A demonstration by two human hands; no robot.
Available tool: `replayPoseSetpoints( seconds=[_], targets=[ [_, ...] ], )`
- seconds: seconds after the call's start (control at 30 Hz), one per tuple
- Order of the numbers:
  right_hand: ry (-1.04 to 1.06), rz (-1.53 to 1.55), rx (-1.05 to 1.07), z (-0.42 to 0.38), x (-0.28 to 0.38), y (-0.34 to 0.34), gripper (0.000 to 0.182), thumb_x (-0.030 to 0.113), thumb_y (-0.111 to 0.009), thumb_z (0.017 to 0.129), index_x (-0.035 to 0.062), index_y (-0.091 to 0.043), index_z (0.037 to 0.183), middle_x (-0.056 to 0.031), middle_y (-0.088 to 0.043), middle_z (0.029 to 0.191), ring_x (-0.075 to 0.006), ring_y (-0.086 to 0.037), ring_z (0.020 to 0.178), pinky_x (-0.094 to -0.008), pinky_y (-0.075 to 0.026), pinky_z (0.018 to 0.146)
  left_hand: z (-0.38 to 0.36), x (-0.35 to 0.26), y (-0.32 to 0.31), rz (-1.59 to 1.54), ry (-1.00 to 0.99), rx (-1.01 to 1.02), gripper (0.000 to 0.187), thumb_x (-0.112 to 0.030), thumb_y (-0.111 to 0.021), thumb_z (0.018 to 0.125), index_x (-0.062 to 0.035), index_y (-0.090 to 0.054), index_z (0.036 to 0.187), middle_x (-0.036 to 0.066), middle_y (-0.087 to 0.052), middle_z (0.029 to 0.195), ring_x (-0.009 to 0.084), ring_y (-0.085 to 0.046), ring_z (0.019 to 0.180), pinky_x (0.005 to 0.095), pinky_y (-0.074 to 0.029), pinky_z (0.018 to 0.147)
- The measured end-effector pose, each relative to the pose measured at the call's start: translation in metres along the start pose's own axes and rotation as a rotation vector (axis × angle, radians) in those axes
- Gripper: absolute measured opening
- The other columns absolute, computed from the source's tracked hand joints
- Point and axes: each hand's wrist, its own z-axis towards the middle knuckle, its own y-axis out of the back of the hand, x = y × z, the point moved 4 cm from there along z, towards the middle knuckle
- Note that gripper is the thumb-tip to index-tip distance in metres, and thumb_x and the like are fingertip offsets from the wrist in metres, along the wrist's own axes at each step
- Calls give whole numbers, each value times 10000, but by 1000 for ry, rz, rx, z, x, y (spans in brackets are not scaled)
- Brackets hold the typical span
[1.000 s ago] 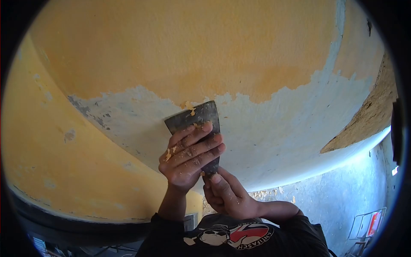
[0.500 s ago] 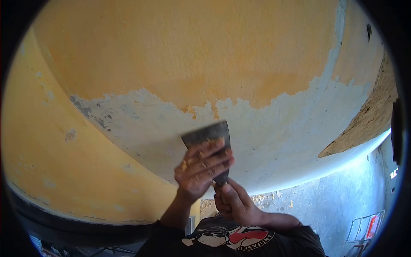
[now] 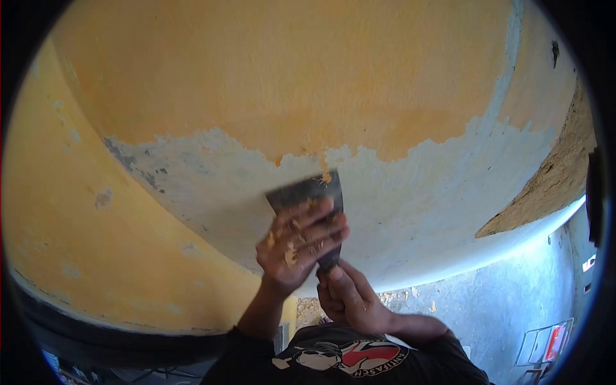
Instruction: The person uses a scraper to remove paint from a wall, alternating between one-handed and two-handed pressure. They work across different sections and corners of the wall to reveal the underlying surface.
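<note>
A wide dark scraper [image 3: 305, 191] has its blade against the pale scraped band of the wall [image 3: 410, 192], just below the ragged edge of the orange paint [image 3: 289, 70]. My left hand [image 3: 301, 240] lies over the scraper's blade, fingers stretched across it and pressing it, with orange paint flakes stuck to the skin. Below it, my right hand [image 3: 353, 301] is closed around the scraper's handle, which is mostly hidden. A loose orange flake [image 3: 326, 176] shows at the blade's upper edge.
A yellow wall section [image 3: 128, 244] curves along the left, above a dark band [image 3: 115, 340]. Rough brown exposed wall [image 3: 545, 186] is at the right. A metal rack with a red item [image 3: 553, 343] stands at the lower right.
Both hands and the scraper have moved slightly up and left. Some orange paint at the ragged edge above the blade has come off.
</note>
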Motion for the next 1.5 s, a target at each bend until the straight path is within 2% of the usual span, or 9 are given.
replayPoseSetpoints(
  seconds=[0.17, 0.4, 0.57, 0.63, 0.77, 0.97, 1.03, 1.3, 1.5],
  targets=[
    [88, 19, 94, 15, 36, -18, 287, 367, -362, 1069, 89, -423, 1032, 48, -326, 665, -34, -274, 527, -205, -232, 463, 48, 0, 22, 117, -158, -70, 149, -167, -677, 856, -122, -778, 956, 12, -748, 1026, 186, -645, 1146, 371, -451, 1039],
    [-6, 26, 19, 3, 0, -2, 365, 452, -341, 1052, 95, -413, 1022, 25, -327, 649, -48, -245, 498, -219, -210, 433, -6, 3, 0, -25, 102, -12, 167, -169, -632, 889, -96, -779, 923, 50, -741, 1054, 211, -647, 1144, 386, -439, 1064],
    [-12, 38, 99, 16, 36, -24, 270, 356, -342, 1073, 98, -413, 1030, 43, -330, 679, -42, -273, 540, -211, -240, 465, 44, 0, 29, 84, -141, -66, 175, -79, -712, 797, -137, -780, 947, 45, -744, 1044, 177, -650, 1138, 346, -469, 1022],
    [-31, 90, 126, 7, 12, -15, 262, 345, -338, 1075, 99, -411, 1019, 42, -338, 684, -45, -275, 543, -212, -240, 465, 13, 3, 20, 37, 67, -27, 155, -91, -705, 819, -146, -781, 941, 33, -743, 1052, 171, -641, 1151, 350, -464, 1026],
    [-81, 87, 26, 12, -1, -10, 274, 357, -345, 1073, 98, -409, 1008, 39, -343, 685, -46, -280, 542, -211, -241, 462, 3, 9, 17, 16, -23, -57, 144, -110, -700, 829, -166, -784, 931, 8, -744, 1048, 162, -633, 1161, 336, -461, 1027],
    [17, 12, 145, 29, 35, -35, 273, 363, -350, 1071, 105, -408, 1002, 41, -338, 681, -49, -279, 531, -209, -252, 459, 41, 10, 41, 146, -164, -193, 140, -140, -666, 843, -126, -786, 912, 37, -750, 1015, 215, -666, 1105, 344, -466, 1008],
    [-40, 42, 122, 15, 8, -25, 273, 365, -351, 1071, 103, -414, 1023, 41, -338, 685, -48, -272, 522, -207, -245, 456, 4, 13, 27, -16, 90, -128, 134, -123, -678, 831, -133, -786, 909, 30, -752, 1009, 209, -664, 1113, 343, -470, 1000],
    [8, 34, 166, 34, 41, -43, 234, 336, -355, 1074, 112, -414, 1046, 32, -337, 691, -50, -258, 524, -205, -241, 452, 51, 14, 53, 139, -127, -157, 152, -139, -666, 843, -156, -783, 939, 26, -749, 1028, 196, -652, 1140, 355, -462, 1008],
    [-15, 49, 101, 23, 4, -29, 362, 451, -354, 1049, 93, -408, 1055, 18, -347, 656, -50, -251, 502, -210, -209, 434, 9, 16, 34, 22, -14, -105, 152, -146, -665, 831, -147, -784, 926, 31, -753, 1002, 192, -658, 1130, 360, -453, 1016]
  ],
)
